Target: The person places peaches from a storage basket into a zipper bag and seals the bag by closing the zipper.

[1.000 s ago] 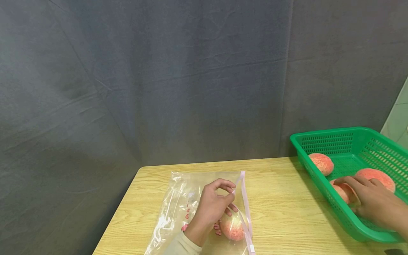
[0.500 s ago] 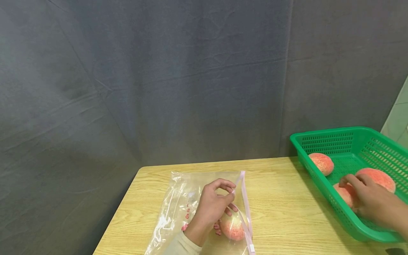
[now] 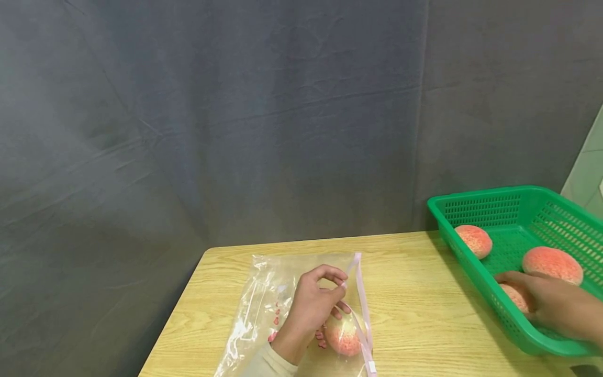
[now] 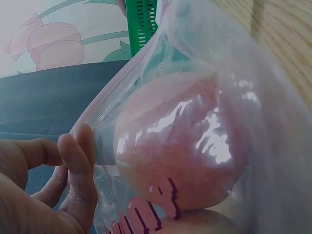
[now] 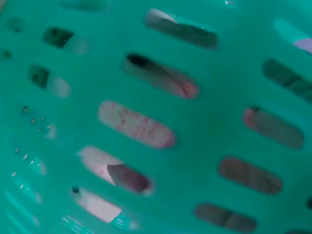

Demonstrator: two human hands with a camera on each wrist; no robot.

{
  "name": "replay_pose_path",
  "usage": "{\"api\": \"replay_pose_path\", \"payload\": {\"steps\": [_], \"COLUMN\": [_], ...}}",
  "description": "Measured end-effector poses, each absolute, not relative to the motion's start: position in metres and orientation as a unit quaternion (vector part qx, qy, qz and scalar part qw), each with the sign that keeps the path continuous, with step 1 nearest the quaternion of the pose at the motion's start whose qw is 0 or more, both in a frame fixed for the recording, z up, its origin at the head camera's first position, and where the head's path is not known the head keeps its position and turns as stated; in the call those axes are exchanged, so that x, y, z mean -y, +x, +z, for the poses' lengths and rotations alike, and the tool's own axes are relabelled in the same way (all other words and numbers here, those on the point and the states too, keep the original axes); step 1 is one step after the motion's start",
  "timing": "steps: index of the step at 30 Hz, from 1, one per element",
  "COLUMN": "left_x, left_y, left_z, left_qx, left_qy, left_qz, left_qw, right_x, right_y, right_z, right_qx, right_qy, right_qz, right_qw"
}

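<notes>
Compared with half second ago, right hand [image 3: 560, 305] is lowered and near peach [image 3: 515, 296], inside green basket [image 3: 529, 207], is more covered; fingers are curled round it. Hold seems firmed, peach not yet lifted. Clear bag [image 3: 256, 293] lip is pinched unmoved by left hand [image 3: 315, 298]. Counted: one basket, one bag; three basket peaches, with far-left peach [image 3: 473, 241] and right-side peach [image 3: 553, 263] ungripped; two bagged, upper peach [image 4: 180, 141] and lower peach [image 4: 200, 225], latter partly shown.
</notes>
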State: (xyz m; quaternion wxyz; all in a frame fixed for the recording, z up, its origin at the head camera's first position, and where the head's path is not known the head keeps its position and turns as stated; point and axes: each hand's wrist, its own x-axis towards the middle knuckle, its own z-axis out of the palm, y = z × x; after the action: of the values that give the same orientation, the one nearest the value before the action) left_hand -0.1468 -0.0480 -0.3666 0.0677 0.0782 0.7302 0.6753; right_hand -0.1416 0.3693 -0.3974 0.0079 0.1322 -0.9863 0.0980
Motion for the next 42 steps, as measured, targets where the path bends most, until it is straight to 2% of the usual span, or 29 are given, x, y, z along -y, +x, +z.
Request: {"api": "replay_pose_path", "payload": {"steps": [8,16,23,30,34,42], "left_x": [0.05,0.05,0.049,0.05,0.05,0.05], "left_y": [-0.146,-0.146,-0.147,-0.147,-0.147,-0.148], "left_z": [-0.365,-0.365,-0.364,-0.363,-0.364,-0.365], "left_qx": [-0.73,-0.73,-0.732,-0.733,-0.735,-0.735], "left_qy": [0.075,0.077,0.083,0.09,0.091,0.089], "left_qz": [0.676,0.676,0.673,0.671,0.67,0.669], "left_qw": [0.065,0.067,0.066,0.062,0.062,0.061], "right_x": [-0.374,-0.378,-0.386,-0.387,-0.384,-0.369], "right_y": [-0.142,-0.141,-0.133,-0.133,-0.135,-0.132], "right_z": [-0.395,-0.4,-0.401,-0.394,-0.39,-0.377], "right_qx": [0.984,0.987,0.967,0.927,0.903,0.9], "right_qy": [0.142,0.123,0.16,0.184,0.189,0.107], "right_qz": [0.103,0.101,0.109,0.176,0.264,0.341], "right_qw": [-0.027,-0.01,0.163,0.275,0.281,0.248]}}
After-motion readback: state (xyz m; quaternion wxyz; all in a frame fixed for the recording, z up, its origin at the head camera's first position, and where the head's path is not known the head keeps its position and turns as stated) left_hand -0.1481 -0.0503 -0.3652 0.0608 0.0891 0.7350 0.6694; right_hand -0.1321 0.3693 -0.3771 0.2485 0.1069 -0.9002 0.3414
